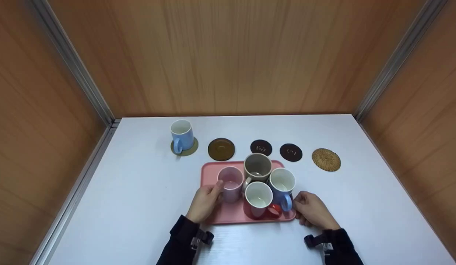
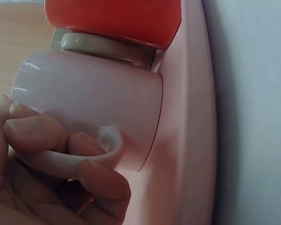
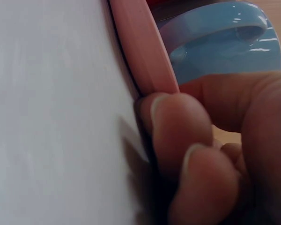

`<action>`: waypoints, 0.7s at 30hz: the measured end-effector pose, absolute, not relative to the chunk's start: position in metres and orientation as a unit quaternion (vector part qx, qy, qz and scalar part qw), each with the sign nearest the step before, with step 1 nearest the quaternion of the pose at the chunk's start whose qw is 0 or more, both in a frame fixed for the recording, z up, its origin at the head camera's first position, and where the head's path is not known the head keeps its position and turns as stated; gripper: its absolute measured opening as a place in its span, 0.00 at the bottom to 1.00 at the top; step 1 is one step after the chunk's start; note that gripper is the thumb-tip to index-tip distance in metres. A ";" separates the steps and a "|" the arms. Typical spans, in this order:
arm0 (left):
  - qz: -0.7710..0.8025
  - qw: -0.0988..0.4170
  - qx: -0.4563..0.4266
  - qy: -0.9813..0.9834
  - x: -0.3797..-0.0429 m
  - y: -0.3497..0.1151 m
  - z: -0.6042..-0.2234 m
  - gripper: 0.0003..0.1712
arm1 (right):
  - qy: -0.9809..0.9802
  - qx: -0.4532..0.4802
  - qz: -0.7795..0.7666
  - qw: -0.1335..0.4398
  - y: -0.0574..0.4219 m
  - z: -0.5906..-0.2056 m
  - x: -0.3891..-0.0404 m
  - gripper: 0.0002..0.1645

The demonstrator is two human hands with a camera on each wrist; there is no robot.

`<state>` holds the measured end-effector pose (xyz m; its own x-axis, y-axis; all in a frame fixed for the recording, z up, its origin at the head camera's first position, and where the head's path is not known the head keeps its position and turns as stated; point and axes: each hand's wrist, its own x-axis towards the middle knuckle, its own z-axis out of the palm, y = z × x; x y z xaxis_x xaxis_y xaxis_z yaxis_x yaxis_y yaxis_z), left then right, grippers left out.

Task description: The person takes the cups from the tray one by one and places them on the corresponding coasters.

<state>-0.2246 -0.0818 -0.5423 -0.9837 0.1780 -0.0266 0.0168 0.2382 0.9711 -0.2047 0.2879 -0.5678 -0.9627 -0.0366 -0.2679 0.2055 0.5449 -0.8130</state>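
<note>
A pink tray (image 1: 209, 170) carries several mugs standing upright and close together. At its left is a pale pink mug (image 1: 232, 195), and my left hand (image 1: 205, 201) grips its handle; in the left wrist view the fingers curl round that handle. Beside it stand a greyish-beige mug (image 1: 257, 165), a red mug (image 2: 117, 18) with a white inside and a light blue mug (image 1: 280, 197). My right hand (image 1: 313, 209) pinches the tray's right edge near the front corner. In the right wrist view the fingertips lie on the tray rim (image 3: 145, 47), close to the blue mug (image 3: 229, 58).
Another light blue mug (image 1: 184, 139) stands on an olive coaster (image 1: 192, 148) at the back left. Behind the tray lie a brown coaster (image 1: 221, 149), two dark coasters (image 1: 261, 147) and, farther right, a woven tan coaster (image 1: 326, 159). Wooden panels (image 1: 228, 59) enclose the white table (image 1: 139, 206).
</note>
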 end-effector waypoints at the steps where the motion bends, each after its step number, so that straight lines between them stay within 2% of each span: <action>1: 0.614 0.066 0.064 0.784 -0.225 -0.082 -0.542 0.34 | 0.870 0.048 -0.474 0.128 0.288 -0.568 -0.205 0.09; 13: 0.609 0.076 0.068 0.787 -0.225 -0.085 -0.541 0.37 | 0.871 0.045 -0.472 0.128 0.289 -0.569 -0.205 0.10; 21: 0.591 0.076 0.065 0.801 -0.226 -0.085 -0.540 0.31 | 0.864 0.037 -0.486 0.125 0.288 -0.567 -0.204 0.10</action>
